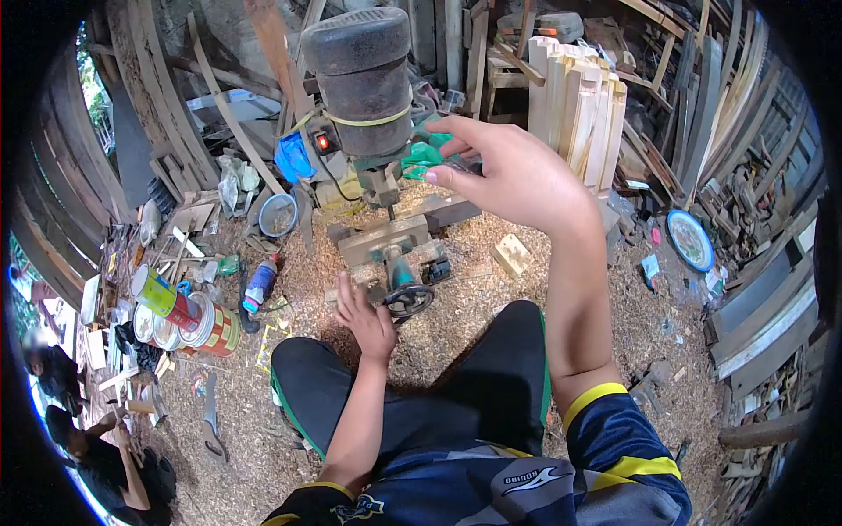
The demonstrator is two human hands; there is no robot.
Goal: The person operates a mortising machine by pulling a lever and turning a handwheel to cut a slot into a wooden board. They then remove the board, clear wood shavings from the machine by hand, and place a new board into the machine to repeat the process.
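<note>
A drilling machine with a dark cylindrical motor (364,96) stands upright in front of me, its bit (391,210) pointing down. Under the bit, a wooden piece (386,240) lies in the green vise (399,270), which has a black handwheel (410,302). My left hand (367,326) is open, fingers spread beside the vise, close to the handwheel. My right hand (517,175) is raised to the right of the motor. Its thumb and index finger are apart, in front of a green plastic wrapping (423,159); the other fingers are partly hidden.
A loose wood block (511,255) lies on shavings. Cut wooden pieces (579,110) stand stacked behind. Paint buckets (210,324), a spray can (260,285) and a handsaw (211,416) are on the left. A blue-rimmed basin (690,240) sits right. Another person (114,456) works at lower left.
</note>
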